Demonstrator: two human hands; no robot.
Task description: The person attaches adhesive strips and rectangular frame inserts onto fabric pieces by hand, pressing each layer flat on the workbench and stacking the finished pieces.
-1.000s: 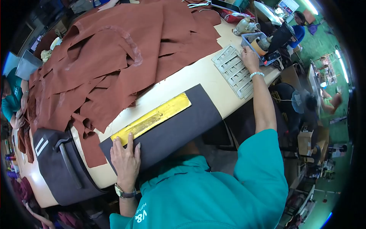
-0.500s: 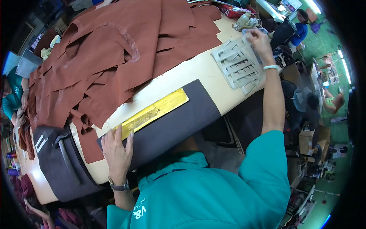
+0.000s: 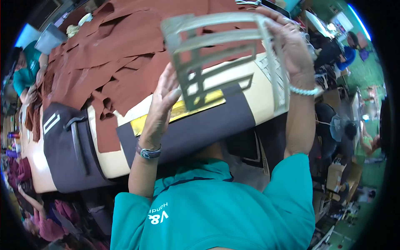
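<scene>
My right hand (image 3: 293,52) grips a large, slotted, pale stencil frame (image 3: 225,17) by its right end and holds it up above the table. The frame is slightly blurred. My left hand (image 3: 160,102) is raised beside the frame's left edge, its fingers stretched out; whether they touch the frame, I cannot tell. Below lies a yellow, shiny rectangular plate (image 3: 179,111), partly hidden by the left hand and the frame. It rests on a dark sheet (image 3: 208,131) along the table's front edge.
Overlapping reddish-brown sheets (image 3: 112,58) cover the table's far side. A hammer (image 3: 78,143) lies on a dark piece with white marks at left. Another slotted stencil (image 3: 271,68) lies behind the raised frame. A co-worker (image 3: 27,71) in teal is at far left.
My right hand has lifted the stencil frame from the table's right side and brought it leftward over the yellow plate. My left hand has come off the plate and risen toward the frame.
</scene>
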